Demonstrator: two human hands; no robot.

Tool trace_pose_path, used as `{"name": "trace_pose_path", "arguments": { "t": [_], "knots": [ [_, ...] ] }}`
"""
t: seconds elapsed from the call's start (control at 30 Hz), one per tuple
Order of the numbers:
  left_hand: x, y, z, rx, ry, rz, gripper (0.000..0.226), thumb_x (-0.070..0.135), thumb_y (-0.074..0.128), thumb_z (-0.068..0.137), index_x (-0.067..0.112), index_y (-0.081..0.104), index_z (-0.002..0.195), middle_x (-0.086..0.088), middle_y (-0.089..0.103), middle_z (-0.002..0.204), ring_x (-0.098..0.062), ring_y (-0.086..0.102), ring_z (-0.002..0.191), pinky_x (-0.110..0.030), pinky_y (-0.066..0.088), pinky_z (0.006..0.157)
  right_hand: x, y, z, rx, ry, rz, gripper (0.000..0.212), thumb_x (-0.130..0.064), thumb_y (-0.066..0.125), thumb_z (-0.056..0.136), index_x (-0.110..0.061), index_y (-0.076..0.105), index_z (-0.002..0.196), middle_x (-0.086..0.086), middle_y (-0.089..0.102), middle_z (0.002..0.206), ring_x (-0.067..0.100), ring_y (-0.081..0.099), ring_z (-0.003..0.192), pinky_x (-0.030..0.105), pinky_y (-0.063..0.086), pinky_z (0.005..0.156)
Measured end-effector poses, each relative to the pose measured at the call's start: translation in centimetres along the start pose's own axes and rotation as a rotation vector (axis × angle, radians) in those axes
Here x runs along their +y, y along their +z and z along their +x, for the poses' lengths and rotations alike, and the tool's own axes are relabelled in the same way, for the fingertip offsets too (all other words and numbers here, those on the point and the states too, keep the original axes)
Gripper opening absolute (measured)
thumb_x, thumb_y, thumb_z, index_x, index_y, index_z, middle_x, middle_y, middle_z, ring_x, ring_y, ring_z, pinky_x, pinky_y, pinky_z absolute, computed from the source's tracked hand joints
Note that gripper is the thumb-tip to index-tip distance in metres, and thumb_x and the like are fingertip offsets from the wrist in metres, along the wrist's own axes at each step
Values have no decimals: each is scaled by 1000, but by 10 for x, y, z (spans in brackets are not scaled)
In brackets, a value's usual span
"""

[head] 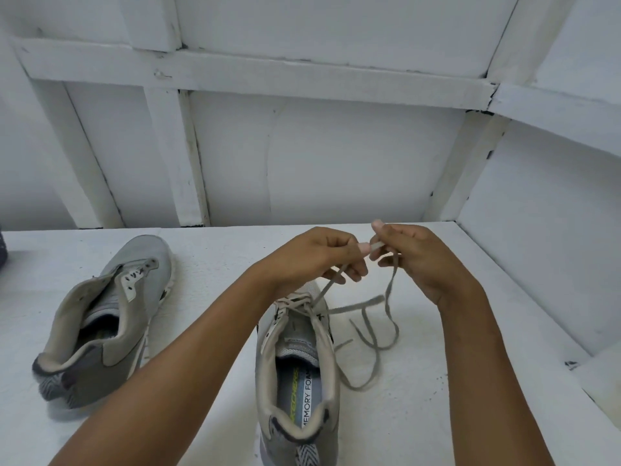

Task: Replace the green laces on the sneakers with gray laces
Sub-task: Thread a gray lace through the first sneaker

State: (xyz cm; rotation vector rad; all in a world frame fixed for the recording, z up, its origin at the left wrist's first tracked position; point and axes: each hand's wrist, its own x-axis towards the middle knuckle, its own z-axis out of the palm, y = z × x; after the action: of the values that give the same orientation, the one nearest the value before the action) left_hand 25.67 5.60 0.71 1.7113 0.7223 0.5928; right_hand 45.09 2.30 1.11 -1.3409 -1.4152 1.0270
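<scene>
**Gray flat shoelace (pixel 357 306) pinched in both hands above a pale gray mesh sneaker (pixel 295 364)**

A person's two bare hands meet over a white painted tabletop (pixel 437 398), each with hold of the gray flat shoelace. The left hand (pixel 322 257) has its fingers curled in, thumb and fingertips nipping a strand that runs straight down to the upper eyelets of the pale gray mesh sneaker. The right hand (pixel 413 257), just beside it, pinches the lace's stiff tip between thumb and forefinger, the other fingers folded loosely beneath; a second strand drops from this hand.

That sneaker stands upright near the middle of the table, heel toward the camera, its insole printed "MEMORY FOAM". The lace crosses its top eyelets; how far down the lacing goes is hidden by the left forearm. Slack lace lies in loose loops on the tabletop just right of the shoe.

A second pale gray mesh sneaker with a dark gray heel panel (pixel 111 317) sits well apart to the left, tilted onto its side, tongue pulled open and eyelets bare. Behind the table rises a white board wall crossed by white wooden battens (pixel 336 146). A dark object (pixel 2 250) shows at the far left edge, too cropped to identify.
</scene>
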Motion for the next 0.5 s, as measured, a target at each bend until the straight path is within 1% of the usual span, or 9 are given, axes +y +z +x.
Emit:
{"name": "trace_pose_path", "arguments": {
  "t": [0.07,0.13,0.2,0.27,0.3,0.33,0.4,0.47,0.5],
  "knots": [
    [-2,-2,1,68,-6,-10,30,34,62,97,10,66,78,-2,72,85,-14,67,84,-36,52,83,-4,-3,0,60,-25,97,40,-42,57,92,-6,68,81,4,64,74,16,63,79,34,51,78],
    [-11,-6,2,179,-57,70,31,32,65,95,11,64,72,-6,71,80,-12,64,79,-33,48,78,-8,-5,0,114,-55,177,36,-35,56,96,-7,68,77,6,63,74,17,63,79,33,51,75],
    [-25,-14,4,293,-149,354,34,31,65,92,13,60,64,-8,65,70,-13,56,68,-29,42,68,-11,-8,0,167,-73,214,35,-33,57,97,-9,69,74,6,63,73,17,63,77,32,50,72],
    [-37,-20,5,296,-250,723,35,29,61,91,16,54,60,-3,54,63,-17,48,62,-27,34,58,-13,-7,-1,192,-75,214,33,-31,59,97,-9,67,74,2,61,67,15,61,71,30,47,67],
    [-39,-21,4,282,-282,868,33,30,59,91,17,53,61,-1,53,64,-20,50,64,-28,34,58,-15,-5,-1,194,-75,210,33,-31,59,97,-9,66,73,-1,58,63,15,58,66,29,45,64],
    [-41,-22,3,281,-299,966,29,32,57,91,18,57,66,-1,54,70,-23,55,70,-29,36,61,-16,-2,-3,187,-73,214,34,-30,59,97,-12,64,69,-3,54,59,15,54,62,29,42,61],
    [-36,-21,-1,317,-254,1050,23,41,55,95,21,66,91,1,58,92,-23,60,91,-33,45,76,-18,3,-5,161,-61,217,43,-30,58,98,-20,54,57,-4,46,56,14,41,55,28,34,56],
    [-25,-21,-5,325,-109,884,34,51,54,96,27,62,117,5,56,117,-16,57,107,-38,47,91,-20,8,-9,98,-37,132,47,-34,56,99,-21,46,55,-3,39,57,13,30,52,26,26,53],
    [-16,-19,-7,287,-32,746,37,53,55,95,29,60,123,9,56,123,-10,56,110,-34,48,93,-21,10,-10,49,-28,73,46,-37,56,99,-20,46,57,-3,36,57,12,27,51,25,24,52]
  ]
}}
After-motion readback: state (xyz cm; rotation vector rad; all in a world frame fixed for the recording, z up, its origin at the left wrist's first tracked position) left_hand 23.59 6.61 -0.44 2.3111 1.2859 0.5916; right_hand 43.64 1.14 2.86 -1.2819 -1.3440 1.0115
